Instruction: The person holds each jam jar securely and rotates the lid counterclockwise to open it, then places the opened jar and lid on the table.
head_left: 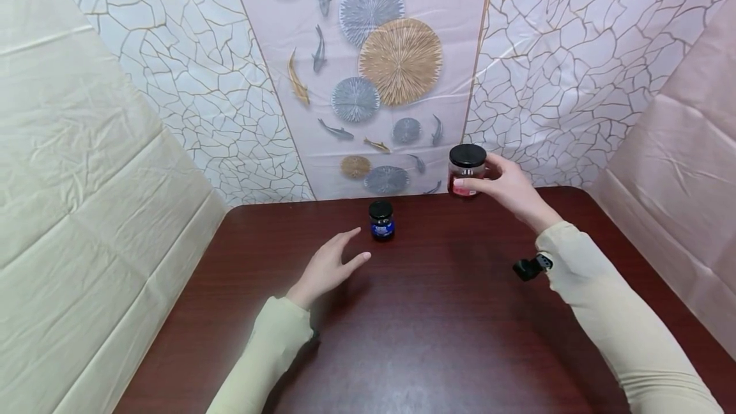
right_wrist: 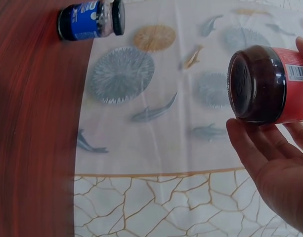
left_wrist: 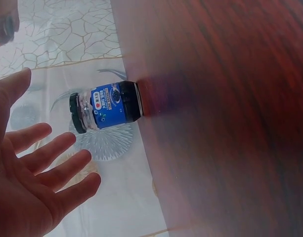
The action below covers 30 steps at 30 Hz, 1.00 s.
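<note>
My right hand [head_left: 508,189] grips a glass jar [head_left: 467,171] with a black lid and a red label, held up in the air above the far part of the table. The right wrist view shows the underside and dark contents of that red-labelled jar [right_wrist: 257,86], fingers beneath it. A second jar [head_left: 382,221], with a blue label and black lid, stands upright on the table. My left hand [head_left: 328,267] is just left of this blue-labelled jar, apart from it, fingers spread. In the left wrist view the left hand [left_wrist: 37,182] holds nothing.
The dark red-brown table [head_left: 402,324] ends at a back wall hung with patterned cloth [head_left: 368,145]. Pale padded panels [head_left: 103,209] flank it on both sides. A small black device [head_left: 531,267] sits at the right wrist.
</note>
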Motion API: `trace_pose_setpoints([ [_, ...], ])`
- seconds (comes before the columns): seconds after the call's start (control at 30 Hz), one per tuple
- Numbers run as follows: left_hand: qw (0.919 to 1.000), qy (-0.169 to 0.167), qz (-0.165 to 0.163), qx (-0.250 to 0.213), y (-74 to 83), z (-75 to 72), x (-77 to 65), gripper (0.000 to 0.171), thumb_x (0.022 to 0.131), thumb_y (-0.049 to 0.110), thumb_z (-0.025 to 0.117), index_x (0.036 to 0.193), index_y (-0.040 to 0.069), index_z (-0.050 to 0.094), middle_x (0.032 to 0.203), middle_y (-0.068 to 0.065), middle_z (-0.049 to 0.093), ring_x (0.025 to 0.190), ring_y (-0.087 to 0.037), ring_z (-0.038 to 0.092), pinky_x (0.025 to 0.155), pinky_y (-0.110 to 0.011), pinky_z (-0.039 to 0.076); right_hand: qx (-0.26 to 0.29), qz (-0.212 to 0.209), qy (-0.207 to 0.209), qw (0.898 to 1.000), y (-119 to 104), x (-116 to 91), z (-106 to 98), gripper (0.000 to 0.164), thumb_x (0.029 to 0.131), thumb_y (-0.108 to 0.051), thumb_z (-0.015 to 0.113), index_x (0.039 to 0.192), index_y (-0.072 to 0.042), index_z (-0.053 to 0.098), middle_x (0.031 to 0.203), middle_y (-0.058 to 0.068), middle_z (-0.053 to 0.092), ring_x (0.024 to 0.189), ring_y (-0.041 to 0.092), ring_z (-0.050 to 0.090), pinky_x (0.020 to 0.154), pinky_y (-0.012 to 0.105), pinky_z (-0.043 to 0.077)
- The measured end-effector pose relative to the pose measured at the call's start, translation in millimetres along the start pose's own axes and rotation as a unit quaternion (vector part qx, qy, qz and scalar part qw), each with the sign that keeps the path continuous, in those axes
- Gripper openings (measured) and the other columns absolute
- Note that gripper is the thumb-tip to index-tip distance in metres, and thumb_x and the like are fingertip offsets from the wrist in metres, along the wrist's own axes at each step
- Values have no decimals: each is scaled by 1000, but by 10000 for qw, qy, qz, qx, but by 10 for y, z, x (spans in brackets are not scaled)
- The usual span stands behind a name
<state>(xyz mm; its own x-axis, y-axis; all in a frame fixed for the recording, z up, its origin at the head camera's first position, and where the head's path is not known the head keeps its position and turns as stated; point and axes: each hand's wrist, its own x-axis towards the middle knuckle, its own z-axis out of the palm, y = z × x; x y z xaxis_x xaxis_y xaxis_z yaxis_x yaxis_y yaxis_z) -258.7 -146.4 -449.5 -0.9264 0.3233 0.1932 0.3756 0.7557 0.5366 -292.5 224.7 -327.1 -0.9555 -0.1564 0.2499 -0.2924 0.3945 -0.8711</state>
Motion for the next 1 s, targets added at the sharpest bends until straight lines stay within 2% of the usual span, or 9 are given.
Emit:
trace_pose_setpoints([
  [0.13, 10000, -1, -30, -1, 2, -2, -10, 69, 95, 54, 64, 153, 21, 45, 150, -6, 51, 138, -24, 47, 112, -46, 39, 12, -132, -53, 9999, -79, -14, 52, 52, 85, -30, 83, 131, -19, 64, 104, -5, 70, 94, 11, 63, 80, 25, 48],
  [0.33, 10000, 33, -20, -43, -11, 10, -23, 68, 95, 52, 66, 152, 21, 46, 149, -7, 51, 137, -25, 48, 111, -48, 39, 64, -310, -233, 9992, -196, -33, 135, 52, 85, -28, 83, 132, -18, 63, 112, -3, 71, 102, 11, 64, 85, 23, 47],
  [0.6, 10000, -20, -16, -17, -35, 24, -48, 70, 95, 56, 63, 152, 21, 46, 149, -6, 52, 137, -24, 48, 111, -48, 40, 75, -630, -552, 9965, -309, -51, 231, 53, 85, -25, 83, 133, -19, 62, 115, 3, 67, 104, 16, 64, 88, 26, 48],
  [0.87, 9999, 29, 119, 20, -60, 4, -87, 68, 95, 55, 63, 151, 18, 48, 148, -7, 53, 137, -24, 48, 111, -47, 40, -74, -441, -703, 9965, -466, -112, 296, 53, 84, -31, 84, 130, -20, 61, 113, 5, 69, 107, 18, 65, 83, 29, 51],
  [1.0, 9998, 23, 179, 51, -64, 8, -89, 67, 96, 53, 63, 150, 18, 48, 148, -7, 53, 137, -25, 48, 111, -47, 40, -173, -514, -771, 9955, -517, -132, 331, 53, 83, -29, 84, 130, -19, 62, 113, 4, 68, 108, 18, 64, 84, 32, 51],
])
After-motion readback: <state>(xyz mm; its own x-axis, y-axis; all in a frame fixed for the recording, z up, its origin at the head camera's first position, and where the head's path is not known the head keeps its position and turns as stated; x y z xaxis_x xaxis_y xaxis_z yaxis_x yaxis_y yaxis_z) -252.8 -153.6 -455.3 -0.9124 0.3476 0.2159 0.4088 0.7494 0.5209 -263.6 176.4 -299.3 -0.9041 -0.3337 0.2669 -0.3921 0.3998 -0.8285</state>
